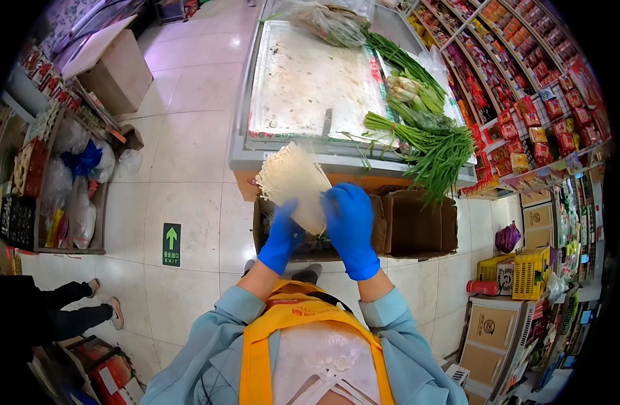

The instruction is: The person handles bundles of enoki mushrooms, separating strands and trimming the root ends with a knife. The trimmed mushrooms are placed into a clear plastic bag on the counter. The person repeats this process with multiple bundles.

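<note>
A bundle of enoki mushrooms (297, 185) is held up before me, pale and partly blurred. My left hand (284, 235), in a blue glove, grips its lower left side. On the right side of its base, my right hand (351, 225), gloved alike, has its fingers bent around it. Beyond the bundle lies a white foam board (315, 83) with dirt specks and leaf scraps, on top of a display freezer (244, 157). Beneath my hands stand open cardboard boxes (421, 228); what the left one holds is mostly hidden.
Tied green leafy vegetables (436, 147) hang over the freezer's front right corner. A plastic bag of produce (330, 23) lies at its far end. Snack shelves (522, 61) line the right, near yellow crates (530, 273). A person's legs (80, 309) show at lower left.
</note>
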`<state>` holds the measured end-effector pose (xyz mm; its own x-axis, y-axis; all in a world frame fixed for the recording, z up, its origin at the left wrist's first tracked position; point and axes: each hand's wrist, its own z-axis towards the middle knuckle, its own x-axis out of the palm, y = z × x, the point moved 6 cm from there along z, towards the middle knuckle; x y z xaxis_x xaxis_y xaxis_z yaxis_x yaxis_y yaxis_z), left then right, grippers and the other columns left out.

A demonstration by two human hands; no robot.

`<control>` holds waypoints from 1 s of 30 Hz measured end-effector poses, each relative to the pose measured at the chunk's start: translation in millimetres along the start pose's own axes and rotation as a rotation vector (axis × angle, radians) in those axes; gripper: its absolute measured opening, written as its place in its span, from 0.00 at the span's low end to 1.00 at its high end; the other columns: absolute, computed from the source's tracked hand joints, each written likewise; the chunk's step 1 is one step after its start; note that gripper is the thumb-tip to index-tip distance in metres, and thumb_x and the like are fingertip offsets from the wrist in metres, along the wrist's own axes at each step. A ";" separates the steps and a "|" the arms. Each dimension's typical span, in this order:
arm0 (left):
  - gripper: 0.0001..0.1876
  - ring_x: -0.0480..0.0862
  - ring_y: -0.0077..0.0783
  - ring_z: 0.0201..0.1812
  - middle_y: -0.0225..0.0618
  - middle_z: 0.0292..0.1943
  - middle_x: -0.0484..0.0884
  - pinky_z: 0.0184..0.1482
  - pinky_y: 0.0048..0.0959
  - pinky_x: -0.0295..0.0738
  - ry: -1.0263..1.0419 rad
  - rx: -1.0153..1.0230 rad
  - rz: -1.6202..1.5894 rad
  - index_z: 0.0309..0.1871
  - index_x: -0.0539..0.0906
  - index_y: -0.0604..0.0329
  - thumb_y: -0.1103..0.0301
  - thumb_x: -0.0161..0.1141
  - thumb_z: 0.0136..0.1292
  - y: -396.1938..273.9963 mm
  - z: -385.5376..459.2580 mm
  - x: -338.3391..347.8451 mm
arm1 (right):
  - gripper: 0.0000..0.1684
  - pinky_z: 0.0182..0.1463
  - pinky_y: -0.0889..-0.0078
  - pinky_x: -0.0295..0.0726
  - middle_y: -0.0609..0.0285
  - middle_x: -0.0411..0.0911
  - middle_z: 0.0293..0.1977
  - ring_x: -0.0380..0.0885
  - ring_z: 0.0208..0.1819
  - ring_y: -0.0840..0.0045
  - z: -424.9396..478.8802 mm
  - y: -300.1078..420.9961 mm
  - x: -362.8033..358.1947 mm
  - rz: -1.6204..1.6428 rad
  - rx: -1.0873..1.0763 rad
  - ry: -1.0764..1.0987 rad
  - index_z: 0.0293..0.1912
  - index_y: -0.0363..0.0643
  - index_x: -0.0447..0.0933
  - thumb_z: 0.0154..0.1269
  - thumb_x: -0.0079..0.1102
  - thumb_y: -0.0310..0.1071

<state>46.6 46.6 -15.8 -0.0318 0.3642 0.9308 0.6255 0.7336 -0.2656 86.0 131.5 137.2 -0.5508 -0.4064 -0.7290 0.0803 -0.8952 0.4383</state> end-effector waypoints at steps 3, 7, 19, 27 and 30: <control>0.25 0.71 0.36 0.54 0.39 0.54 0.69 0.56 0.35 0.68 -0.077 0.022 -0.004 0.61 0.61 0.59 0.63 0.51 0.62 -9.1 -3.2 3.8 | 0.04 0.37 0.71 0.72 0.58 0.75 0.34 0.74 0.35 0.68 -27.5 -38.2 0.0 0.097 0.173 -0.110 0.31 0.38 0.73 0.56 0.58 0.27; 0.24 0.69 0.34 0.56 0.37 0.55 0.68 0.58 0.35 0.66 -0.042 -0.011 -0.132 0.61 0.62 0.57 0.62 0.50 0.63 -7.9 4.8 -19.0 | 0.04 0.39 0.74 0.73 0.57 0.76 0.36 0.75 0.38 0.72 -61.1 -101.1 20.3 0.248 0.480 0.042 0.35 0.37 0.75 0.59 0.55 0.27; 0.25 0.67 0.37 0.58 0.42 0.57 0.65 0.60 0.34 0.63 0.282 0.088 -0.144 0.63 0.58 0.60 0.52 0.36 0.69 -17.9 -8.5 52.6 | 0.16 0.48 0.69 0.73 0.56 0.73 0.45 0.71 0.46 0.63 2.7 27.0 -12.0 0.084 -0.033 -0.009 0.40 0.41 0.77 0.46 0.64 0.24; 0.26 0.64 0.35 0.61 0.42 0.59 0.63 0.60 0.34 0.65 0.176 0.196 0.030 0.63 0.58 0.57 0.49 0.35 0.69 -42.4 -5.9 55.6 | 0.07 0.43 0.77 0.74 0.57 0.77 0.35 0.76 0.37 0.73 -17.2 5.6 -5.5 0.383 0.241 -0.220 0.36 0.38 0.75 0.54 0.60 0.24; 0.25 0.64 0.35 0.61 0.41 0.59 0.63 0.60 0.36 0.65 0.121 0.303 0.256 0.63 0.58 0.56 0.52 0.36 0.69 -58.6 0.0 43.6 | 0.05 0.43 0.78 0.73 0.57 0.77 0.34 0.76 0.36 0.75 -41.7 -17.2 -3.4 0.431 0.496 -0.280 0.37 0.38 0.75 0.57 0.57 0.24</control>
<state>8.6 19.5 40.3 0.1981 0.5000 0.8430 0.3426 0.7705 -0.5375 121.1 140.7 110.2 -0.7531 -0.5833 -0.3042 -0.0120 -0.4501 0.8929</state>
